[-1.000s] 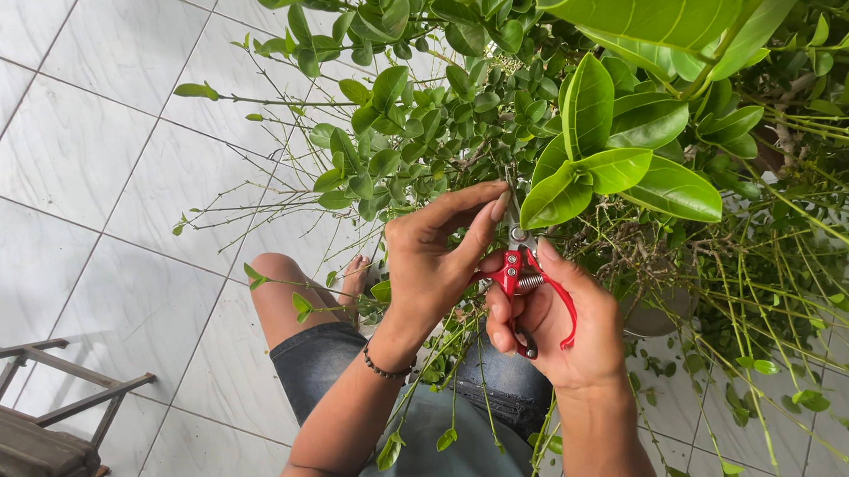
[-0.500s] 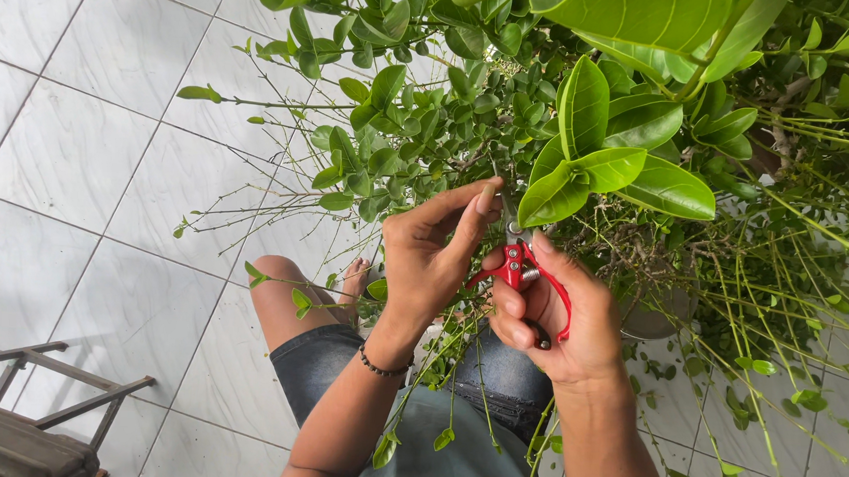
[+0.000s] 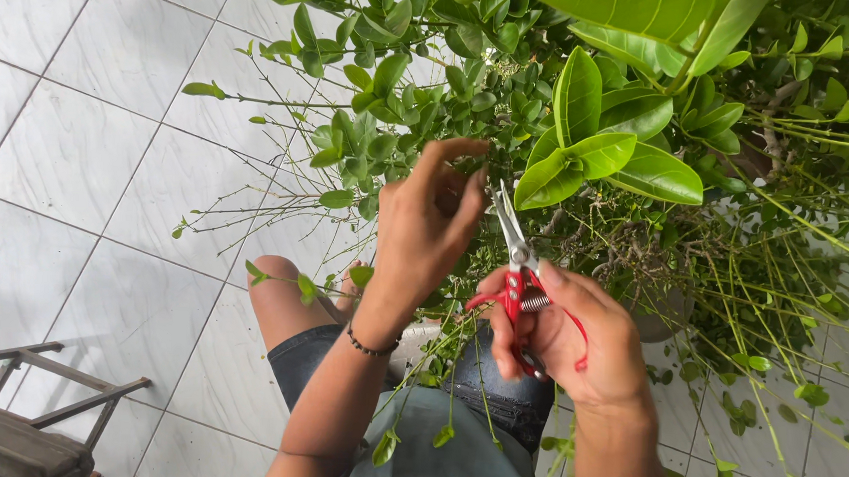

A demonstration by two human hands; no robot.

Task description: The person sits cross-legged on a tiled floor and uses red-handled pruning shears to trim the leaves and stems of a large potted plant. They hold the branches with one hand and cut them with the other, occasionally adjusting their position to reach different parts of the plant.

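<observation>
The work in hand is trimming a leafy potted shrub [image 3: 471, 96], and everything here is placed against it. The right hand [image 3: 574, 338] is clenched round the red handles of a pair of pruning snips [image 3: 518, 272], just below the shrub's lower foliage, with the short metal blades pointing up into the twigs and standing slightly parted. The left hand [image 3: 430, 224] is raised beside the blades, on the floor side of the shrub, its fingers pinching a thin stem among the small leaves; how firm that hold is cannot be told. A few loose sprigs with small leaves [image 3: 406, 402] hang or lie under the shrub, over the person's lap and denim shorts [image 3: 494, 397], which suggests some cuts are already made. Many long, thin, bare or sparsely leaved shoots still stick out from the shrub towards the white tiled floor [image 3: 89, 182] and down on the far side, so by my judgement the trimming is well short of finished. A broad-leaved plant [image 3: 603, 151] crowds in beside the shrub, and a dark wooden stool [image 3: 17, 430] stands well apart from it on the floor.
</observation>
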